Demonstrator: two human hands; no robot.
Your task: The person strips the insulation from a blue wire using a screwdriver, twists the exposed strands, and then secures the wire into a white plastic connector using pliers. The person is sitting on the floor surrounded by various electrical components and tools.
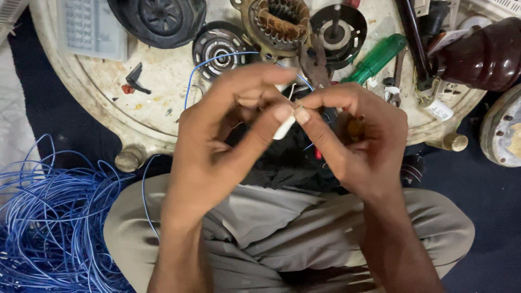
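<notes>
Between both hands, left [228, 130] and right [353, 135] fingertips pinched shut on sleeve [283, 129]: light, soft, probably slippery, best gripped near its end

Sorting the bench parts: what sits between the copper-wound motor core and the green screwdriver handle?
In the head view, a round black motor cover lies between the motor core and screwdriver handle.

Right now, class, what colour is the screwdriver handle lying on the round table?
Translucent green: the screwdriver handle shows clearest in the head view, beyond the right hand.
</notes>
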